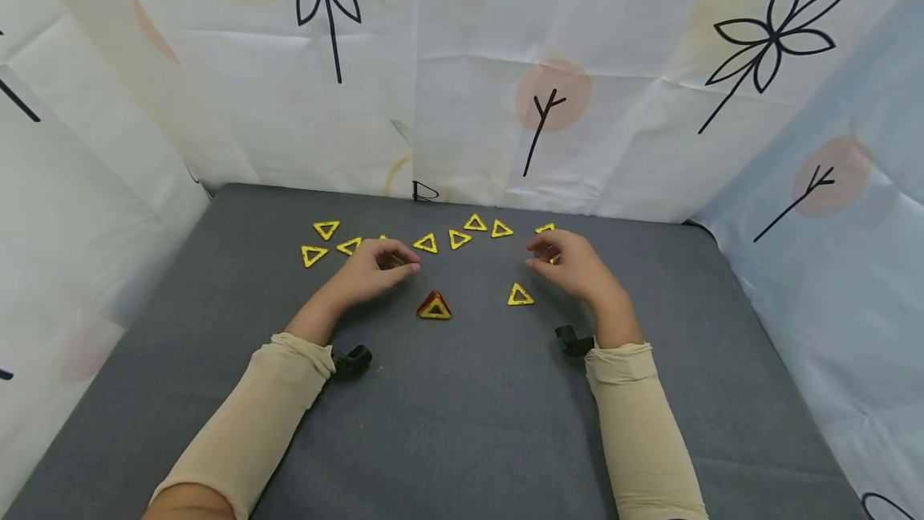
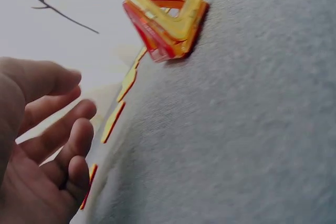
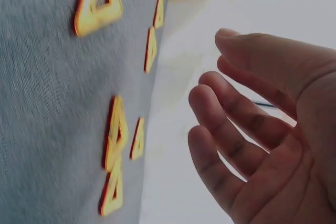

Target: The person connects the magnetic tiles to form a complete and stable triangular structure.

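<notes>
A small pyramid of red and yellow triangular tiles stands on the grey table between the two hands. It shows larger in the left wrist view, with a yellow triangular face and a red side. My left hand is held to the left of the pyramid and behind it, fingers loosely curved and holding nothing. My right hand hovers at the right, its fingers half bent around air. A single yellow triangle tile lies in front of it, and others show partly hidden behind its fingers.
Several more yellow triangle tiles lie flat along the back of the grey table, some partly covered by the left hand. Behind them hangs a white cloth with printed plants. Each wrist carries a small black camera.
</notes>
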`<state>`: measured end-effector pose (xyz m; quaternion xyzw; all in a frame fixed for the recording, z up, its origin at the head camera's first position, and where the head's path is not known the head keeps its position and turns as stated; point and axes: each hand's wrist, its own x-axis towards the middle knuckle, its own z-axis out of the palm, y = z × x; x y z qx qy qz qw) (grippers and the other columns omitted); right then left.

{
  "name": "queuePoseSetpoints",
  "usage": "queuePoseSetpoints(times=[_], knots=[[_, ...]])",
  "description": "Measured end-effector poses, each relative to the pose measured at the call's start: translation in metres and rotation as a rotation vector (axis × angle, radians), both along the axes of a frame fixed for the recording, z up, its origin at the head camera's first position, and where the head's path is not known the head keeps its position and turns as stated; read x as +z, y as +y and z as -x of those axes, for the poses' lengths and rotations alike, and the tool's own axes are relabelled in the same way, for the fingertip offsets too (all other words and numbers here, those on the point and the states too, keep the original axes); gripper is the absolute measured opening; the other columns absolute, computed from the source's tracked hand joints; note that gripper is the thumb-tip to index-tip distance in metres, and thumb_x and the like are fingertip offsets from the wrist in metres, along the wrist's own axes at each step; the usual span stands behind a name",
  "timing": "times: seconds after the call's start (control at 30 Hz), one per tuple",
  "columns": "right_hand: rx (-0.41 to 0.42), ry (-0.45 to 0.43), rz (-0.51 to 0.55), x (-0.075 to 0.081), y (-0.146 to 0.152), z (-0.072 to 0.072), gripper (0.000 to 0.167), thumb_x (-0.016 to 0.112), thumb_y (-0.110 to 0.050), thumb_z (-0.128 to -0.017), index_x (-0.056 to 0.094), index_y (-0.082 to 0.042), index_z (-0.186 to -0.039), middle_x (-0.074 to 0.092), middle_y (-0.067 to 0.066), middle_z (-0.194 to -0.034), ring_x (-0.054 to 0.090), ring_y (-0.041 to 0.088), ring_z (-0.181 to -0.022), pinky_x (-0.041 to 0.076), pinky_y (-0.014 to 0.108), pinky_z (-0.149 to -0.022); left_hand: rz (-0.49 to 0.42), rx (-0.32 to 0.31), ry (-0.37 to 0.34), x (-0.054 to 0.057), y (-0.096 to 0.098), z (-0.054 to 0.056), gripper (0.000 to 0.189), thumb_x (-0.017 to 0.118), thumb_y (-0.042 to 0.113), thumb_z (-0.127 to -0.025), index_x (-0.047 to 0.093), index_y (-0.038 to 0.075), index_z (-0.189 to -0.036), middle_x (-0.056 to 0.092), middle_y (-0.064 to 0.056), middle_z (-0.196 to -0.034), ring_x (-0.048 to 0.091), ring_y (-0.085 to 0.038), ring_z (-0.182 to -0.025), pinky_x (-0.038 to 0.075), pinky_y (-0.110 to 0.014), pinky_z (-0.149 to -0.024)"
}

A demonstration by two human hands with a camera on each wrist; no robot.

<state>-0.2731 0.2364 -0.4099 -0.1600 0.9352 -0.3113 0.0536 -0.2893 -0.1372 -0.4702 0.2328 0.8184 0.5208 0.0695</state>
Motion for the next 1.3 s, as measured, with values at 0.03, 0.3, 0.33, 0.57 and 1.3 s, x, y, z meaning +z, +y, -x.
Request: queuePoseSetpoints(times=[0.03,0.3,0.33,0.57,1.3], knots=[[-0.015,0.005,0.005,0.000,0.003,0.000,0.032,0.071,-0.014,-0.103,0.070,0.001,-0.131,0.070,0.020,-0.128,0.067,0.035,-0.112,0.054,0.054,-0.097,-0.001,0.033,0.005,0.001,-0.001,0.000,0.015,0.075,0.019,-0.101,0.079,0.008,-0.111,0.077,-0.008,-0.107,0.070,-0.025,-0.087,0.054,-0.032,-0.076],[-0.084,-0.010,0.011,-0.002,0.021,0.002,0.033,0.069,-0.017,-0.105,0.068,-0.001,-0.134,0.069,0.020,-0.127,0.065,0.037,-0.116,0.054,0.055,-0.095,0.029,0.208,0.063,0.003,-0.012,0.005,0.017,0.073,0.022,-0.103,0.078,0.009,-0.112,0.075,-0.010,-0.109,0.067,-0.024,-0.089,0.052,-0.038,-0.079],[-0.090,-0.013,0.017,-0.004,0.021,0.003,0.034,0.069,-0.017,-0.105,0.067,0.000,-0.134,0.068,0.020,-0.128,0.065,0.038,-0.117,0.054,0.055,-0.095,0.038,0.232,0.075,0.003,-0.013,0.005,0.016,0.073,0.022,-0.103,0.078,0.009,-0.112,0.075,-0.010,-0.108,0.066,-0.024,-0.089,0.052,-0.039,-0.079],[-0.101,-0.038,0.057,-0.013,0.022,0.007,0.037,0.069,-0.017,-0.105,0.066,0.000,-0.137,0.063,0.022,-0.135,0.062,0.041,-0.123,0.052,0.057,-0.098,0.114,0.363,0.113,0.005,-0.016,0.003,0.021,0.071,0.019,-0.103,0.076,0.004,-0.117,0.069,-0.017,-0.116,0.064,-0.031,-0.100,0.050,-0.044,-0.086],[-0.078,-0.104,-0.003,-0.027,0.040,0.015,0.043,0.069,-0.015,-0.103,0.064,0.005,-0.140,0.065,0.027,-0.139,0.064,0.042,-0.119,0.054,0.054,-0.093,0.256,0.292,0.045,-0.001,-0.025,0.010,0.046,0.071,0.017,-0.102,0.064,0.006,-0.146,0.066,-0.019,-0.139,0.061,-0.034,-0.109,0.048,-0.050,-0.092]])
